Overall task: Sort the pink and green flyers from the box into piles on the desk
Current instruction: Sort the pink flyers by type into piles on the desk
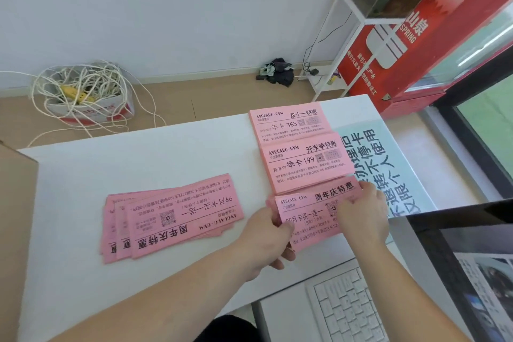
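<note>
Currently both hands grip one stack of pink flyers (pixel 305 216) at the desk's (pixel 138 158) near right: left hand (pixel 263 236) pinches its left edge, right hand (pixel 363 216) curls over its right end. Two pink piles (pixel 305 164) lie just behind; a fanned pile (pixel 172 219) lies left.

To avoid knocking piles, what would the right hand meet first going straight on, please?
Beyond the flyers it holds, the right hand would probably meet the middle pink pile; depth is unclear.
</note>
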### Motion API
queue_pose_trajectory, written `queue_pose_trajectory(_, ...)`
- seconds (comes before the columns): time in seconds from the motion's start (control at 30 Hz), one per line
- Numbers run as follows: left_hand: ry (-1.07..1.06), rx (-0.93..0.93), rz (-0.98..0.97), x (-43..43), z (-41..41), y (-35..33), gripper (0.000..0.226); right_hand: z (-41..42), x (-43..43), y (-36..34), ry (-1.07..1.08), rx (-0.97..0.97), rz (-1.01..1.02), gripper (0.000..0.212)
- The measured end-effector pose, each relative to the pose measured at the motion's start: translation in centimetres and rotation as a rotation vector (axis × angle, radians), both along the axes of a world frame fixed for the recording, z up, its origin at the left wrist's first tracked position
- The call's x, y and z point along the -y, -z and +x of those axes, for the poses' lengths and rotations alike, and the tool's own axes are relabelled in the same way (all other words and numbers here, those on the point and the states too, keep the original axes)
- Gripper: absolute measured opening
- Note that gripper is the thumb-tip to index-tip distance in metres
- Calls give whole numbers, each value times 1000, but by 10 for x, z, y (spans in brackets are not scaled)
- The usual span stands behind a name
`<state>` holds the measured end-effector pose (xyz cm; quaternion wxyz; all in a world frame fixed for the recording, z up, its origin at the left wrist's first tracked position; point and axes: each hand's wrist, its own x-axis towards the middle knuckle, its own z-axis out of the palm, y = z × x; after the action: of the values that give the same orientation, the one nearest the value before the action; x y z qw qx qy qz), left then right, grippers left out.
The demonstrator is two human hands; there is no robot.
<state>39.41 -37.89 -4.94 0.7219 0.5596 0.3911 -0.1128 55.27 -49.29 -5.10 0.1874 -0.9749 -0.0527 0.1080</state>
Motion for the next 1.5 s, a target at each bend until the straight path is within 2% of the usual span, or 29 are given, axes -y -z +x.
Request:
queue_pose_trajectory(0.17,-15,4,89,-2,10,13,9,9,-6,8,16,35,-34,62)
queue_pose_trajectory(0.23,-8,-58,169,-4,7,17,20,12,-5,12,16,12,-56,66)
queue_pose_trajectory(0.33,79,-144,424,-11,-8,23,36,13,-1,16,-14,-40,-53,73)
queue_pose_trajectory(0.4,197,-122,601,-11,-15,25,39,12,1,17,-37,-89,-10,77)
queue_pose_trajectory(0.47,270,-69,669,-5,-15,22,42,12,3,16,-41,-129,34,84)
queue_pose_trajectory(0.6,267,-34,645,9,-6,25,46,16,5,18,-21,-153,68,66)
queue_pose_trajectory(0.8,178,-12,551,21,-2,30,51,18,5,22,-50,-137,111,63)
queue_pose_trajectory(0.97,205,-24,529,14,0,29,42,18,7,24,-53,-127,102,61)
queue_pose_trajectory(1.07,217,-7,529,4,-5,25,29,15,5,20,-60,-110,105,66)
queue_pose_trajectory(1.17,199,13,569,-13,-18,14,15,0,-6,13,-159,24,83,64)
queue_pose_trajectory(1.23,200,15,650,-31,-31,7,13,-21,-24,6,-269,80,155,56)
queue_pose_trajectory(1.37,187,-20,862,-81,-68,5,15,-78,-72,-4,-584,18,313,39)
queue_pose_trajectory(1.43,222,-45,963,-107,-92,7,31,-105,-92,0,-710,-66,329,34)
queue_pose_trajectory(1.5,337,-135,1003,-127,-117,8,62,-128,-109,8,-749,-160,323,36)
